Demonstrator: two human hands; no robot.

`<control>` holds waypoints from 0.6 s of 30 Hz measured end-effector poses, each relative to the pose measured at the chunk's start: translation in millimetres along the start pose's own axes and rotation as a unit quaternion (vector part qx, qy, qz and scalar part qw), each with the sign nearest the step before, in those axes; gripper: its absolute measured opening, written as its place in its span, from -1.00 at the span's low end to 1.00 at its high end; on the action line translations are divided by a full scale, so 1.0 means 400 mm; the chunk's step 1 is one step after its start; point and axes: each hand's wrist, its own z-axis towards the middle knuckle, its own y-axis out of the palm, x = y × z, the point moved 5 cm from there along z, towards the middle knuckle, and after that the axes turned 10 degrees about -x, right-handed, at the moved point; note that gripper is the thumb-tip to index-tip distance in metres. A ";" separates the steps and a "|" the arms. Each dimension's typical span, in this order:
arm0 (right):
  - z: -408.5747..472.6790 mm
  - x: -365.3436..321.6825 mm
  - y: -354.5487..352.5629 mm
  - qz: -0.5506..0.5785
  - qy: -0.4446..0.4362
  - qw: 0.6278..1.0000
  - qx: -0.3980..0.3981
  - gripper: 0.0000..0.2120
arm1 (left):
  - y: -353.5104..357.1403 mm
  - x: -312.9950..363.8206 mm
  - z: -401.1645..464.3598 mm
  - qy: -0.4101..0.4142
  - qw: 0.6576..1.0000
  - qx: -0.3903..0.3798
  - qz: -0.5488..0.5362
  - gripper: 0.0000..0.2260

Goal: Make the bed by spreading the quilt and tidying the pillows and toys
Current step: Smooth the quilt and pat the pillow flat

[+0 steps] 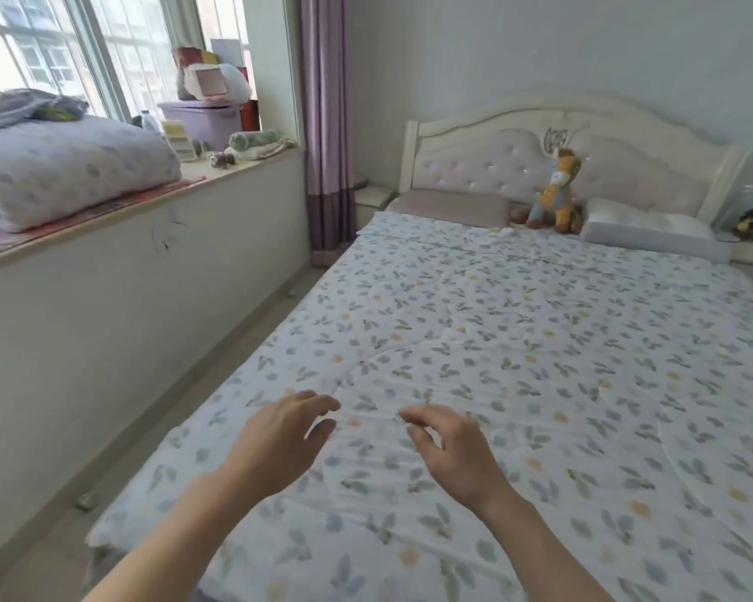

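Head view: left hand [279,436] and right hand [453,449] hover over the quilt [518,341] (fingers loosely curled, holding nothing).

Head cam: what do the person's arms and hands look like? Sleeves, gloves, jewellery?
Both forearms are bare as far as the frame shows, with no sleeves visible. The left hand and right hand wear no gloves; no rings, watch or bracelets show, though motion blur softens the fingers.

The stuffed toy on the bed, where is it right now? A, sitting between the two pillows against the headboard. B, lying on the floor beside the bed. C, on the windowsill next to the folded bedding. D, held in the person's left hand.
A: the stuffed toy sits upright against the headboard, between the grey pillow and the white pillow.
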 end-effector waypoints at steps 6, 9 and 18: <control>0.350 -0.205 0.186 -0.016 -0.033 0.998 -0.042 -0.75 | -0.168 -0.358 0.098 -0.024 0.999 0.032 -0.005 -0.74; 0.467 -0.273 0.270 -0.029 -0.034 0.998 -0.041 -0.76 | -0.208 -0.513 0.144 -0.018 0.999 0.031 -0.013 -0.75; 0.788 -0.462 0.601 0.019 0.066 0.997 0.036 -0.76 | -0.377 -0.998 0.261 0.063 0.997 -0.032 -0.005 -0.64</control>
